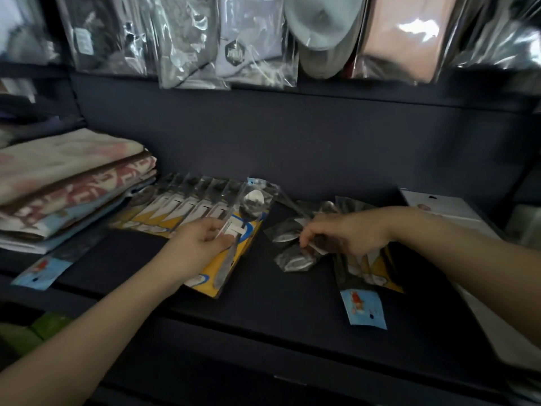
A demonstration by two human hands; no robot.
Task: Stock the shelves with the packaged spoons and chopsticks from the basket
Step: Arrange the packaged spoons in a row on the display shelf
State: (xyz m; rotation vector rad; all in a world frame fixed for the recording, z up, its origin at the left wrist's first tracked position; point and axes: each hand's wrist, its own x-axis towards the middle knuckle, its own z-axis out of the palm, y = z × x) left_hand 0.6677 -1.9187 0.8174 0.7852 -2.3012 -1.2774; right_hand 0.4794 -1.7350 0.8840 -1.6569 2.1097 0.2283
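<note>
A row of packaged spoons with yellow cards lies overlapped on the dark shelf, left of centre. My left hand rests on the rightmost spoon pack, thumb and fingers pinching its clear edge. My right hand presses down on a loose pile of clear packs at the shelf's middle right, fingers curled on them. A pack with a blue header card sticks out below that hand. The basket is not in view.
Folded cloths are stacked at the left, with a blue-carded pack lying before them. A white flat box sits at the right. Bagged goods hang above the shelf.
</note>
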